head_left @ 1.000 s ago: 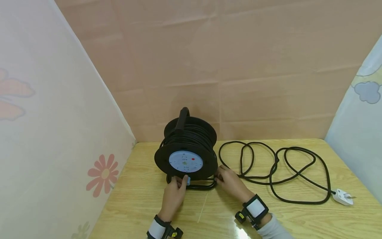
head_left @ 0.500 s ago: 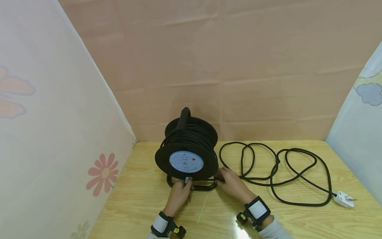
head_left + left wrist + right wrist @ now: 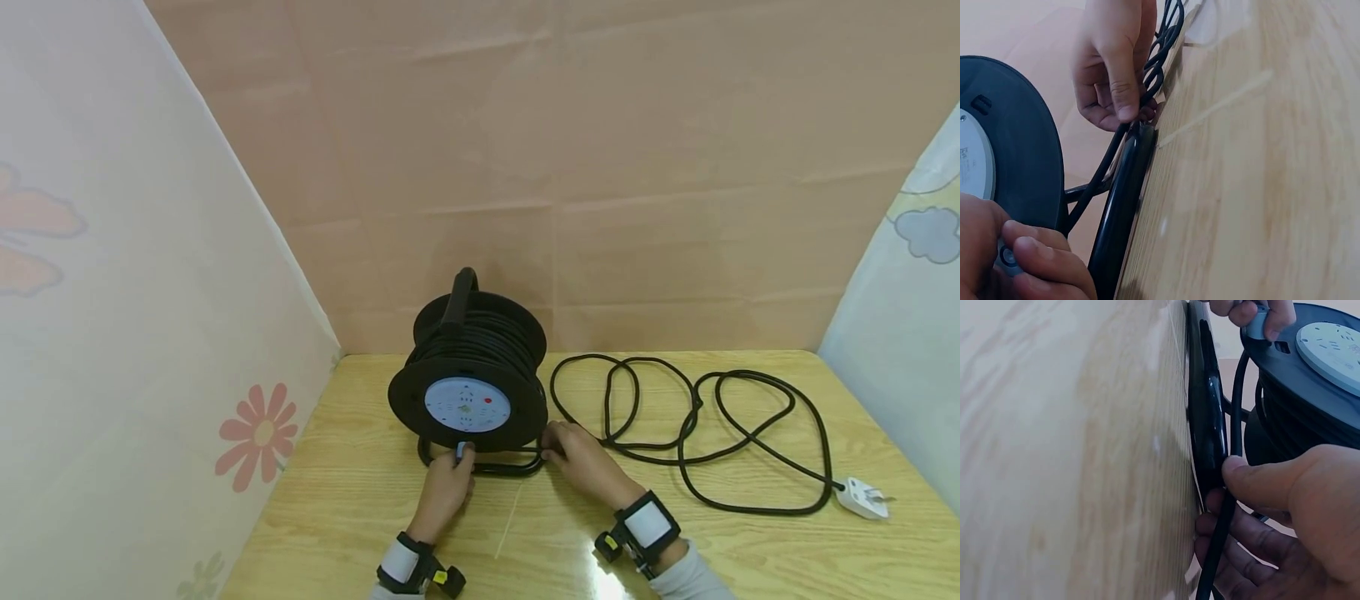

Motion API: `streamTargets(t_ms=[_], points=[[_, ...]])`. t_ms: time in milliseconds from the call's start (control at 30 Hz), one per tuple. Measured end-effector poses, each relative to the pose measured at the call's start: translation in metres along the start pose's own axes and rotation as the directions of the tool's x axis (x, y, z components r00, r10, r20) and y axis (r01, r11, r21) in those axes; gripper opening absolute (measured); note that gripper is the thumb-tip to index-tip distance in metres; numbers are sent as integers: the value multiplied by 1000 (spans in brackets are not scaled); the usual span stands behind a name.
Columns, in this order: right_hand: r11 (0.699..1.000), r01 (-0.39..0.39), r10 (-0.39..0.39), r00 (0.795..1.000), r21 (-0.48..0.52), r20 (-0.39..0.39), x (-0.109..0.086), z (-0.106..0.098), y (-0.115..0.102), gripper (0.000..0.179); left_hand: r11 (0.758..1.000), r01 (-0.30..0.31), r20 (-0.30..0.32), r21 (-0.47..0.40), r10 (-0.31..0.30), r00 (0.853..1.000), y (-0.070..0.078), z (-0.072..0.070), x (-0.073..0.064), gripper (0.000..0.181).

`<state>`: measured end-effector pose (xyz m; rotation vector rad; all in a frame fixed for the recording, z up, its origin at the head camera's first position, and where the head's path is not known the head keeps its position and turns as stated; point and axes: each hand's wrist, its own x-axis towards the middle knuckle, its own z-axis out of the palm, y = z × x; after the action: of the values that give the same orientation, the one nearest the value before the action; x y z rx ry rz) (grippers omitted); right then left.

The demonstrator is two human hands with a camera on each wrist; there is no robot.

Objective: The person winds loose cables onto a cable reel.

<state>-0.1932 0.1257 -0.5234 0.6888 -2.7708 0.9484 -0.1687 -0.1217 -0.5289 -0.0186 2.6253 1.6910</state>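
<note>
A black cable reel (image 3: 480,337) with a pale blue socket face (image 3: 467,404) stands on a black tube stand (image 3: 506,469). Low on its front flange is a pale blue-grey crank knob (image 3: 461,451), pinched between the thumb and curled fingers of my left hand (image 3: 444,492). My right hand (image 3: 583,465) is at the stand's right corner. There its thumb and fingers pinch the black cable (image 3: 1237,419), which runs past the stand tube (image 3: 1207,406) up toward the reel. Part of the knob is hidden by the left fingers.
To the right, loose black cable (image 3: 678,458) lies in wide loops on the wooden table (image 3: 360,533). It ends in a white plug (image 3: 862,497) near the right side. A brown papered wall (image 3: 675,208) rises close behind the reel.
My left hand and the knob have shifted slightly, first right and then back left, along the bottom of the flange. The right hand stays at the stand's corner; the loose cable looks much the same.
</note>
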Motion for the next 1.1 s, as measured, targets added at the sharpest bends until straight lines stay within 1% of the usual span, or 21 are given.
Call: streamTargets(t_ms=[133, 267, 467, 667, 833, 933, 1033, 1100], points=[[1000, 26, -26, 1000, 14, 3, -1, 0, 0, 15, 1000, 15, -17, -13, -16, 1000, -3, -3, 1, 49], [998, 52, -52, 999, 24, -10, -3, 0, 0, 19, 999, 22, -28, -24, -22, 999, -3, -7, 1, 49], [997, 80, -80, 996, 7, -36, -3, 2, 1, 22, 998, 31, -41, -46, -33, 999, -2, -12, 1, 48], [998, 61, -62, 998, -16, -21, -2, 2, 1, 21, 995, 41, -43, -88, -44, 998, -1, -14, 0, 50], [997, 69, -70, 997, -26, -27, -3, 3, 1, 20, 992, 49, -49, -112, -55, 997, -1, -17, -1, 48], [998, 59, -60, 998, -29, -29, -3, 2, 1, 19, 990, 62, -53, -130, -69, 996, -2, -19, 0, 47], [999, 35, -37, 998, -40, -47, -3, 0, 2, 18, 987, 67, -54, -143, -76, 996, -2, -19, 1, 46], [998, 18, -22, 997, -56, -77, -2, 0, 4, 16, 986, 70, -58, -149, -79, 995, -2, -19, 2, 45]])
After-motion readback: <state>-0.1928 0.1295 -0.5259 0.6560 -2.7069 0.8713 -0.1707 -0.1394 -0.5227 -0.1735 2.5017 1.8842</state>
